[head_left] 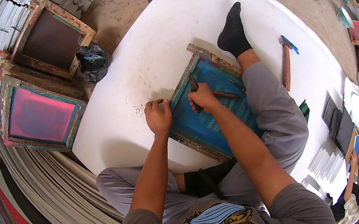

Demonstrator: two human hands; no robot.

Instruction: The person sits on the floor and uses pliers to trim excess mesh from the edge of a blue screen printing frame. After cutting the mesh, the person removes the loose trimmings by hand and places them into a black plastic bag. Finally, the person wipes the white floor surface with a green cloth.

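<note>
A screen printing frame [188, 124] with blue-green mesh and a worn wooden border lies tilted across my lap, its right side against my raised leg. My right hand [203, 97] is closed around dark pliers [192, 82], jaws pointing away from me above the mesh. Beside that hand, a red and black tool [226, 94], apparently a screwdriver, rests on the mesh. My left hand [159, 117] is by the frame's left edge, fingers loosely bent and thumb apart, with nothing visible in it. Small thin bits [137, 110] lie scattered on the white surface just left of it.
A hammer [286, 64] lies right of my leg on the white surface [165, 25]. At left stand a pink-meshed frame [41, 116], a dark-meshed frame [52, 40], a black plastic bag [93, 62] and stacked sheets [55, 188]. Another person's hands [357, 159] show lower right.
</note>
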